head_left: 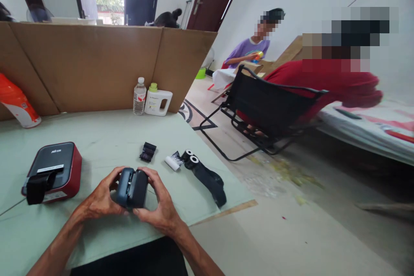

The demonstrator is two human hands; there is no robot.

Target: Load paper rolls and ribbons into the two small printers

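Observation:
Both of my hands grip a small dark blue-black cartridge-like case (pixel 132 187) just above the pale green table (pixel 106 138). My left hand (pixel 100 198) wraps its left side and my right hand (pixel 158 205) wraps its right side, fingers curled on it. A red and black label printer (pixel 53 172) sits to the left. Beyond the case lie a small black ribbed part (pixel 148 152), a small white roll (pixel 172 162) and a black ribbon with two white-cored spools (pixel 203 174).
A cardboard screen (pixel 97 64) backs the table, with a water bottle (pixel 139 96), a white jug (pixel 158 101) and an orange-white bag (pixel 16 101) before it. On the right a person in red sits in a black chair (pixel 268 108); another in purple sits farther back.

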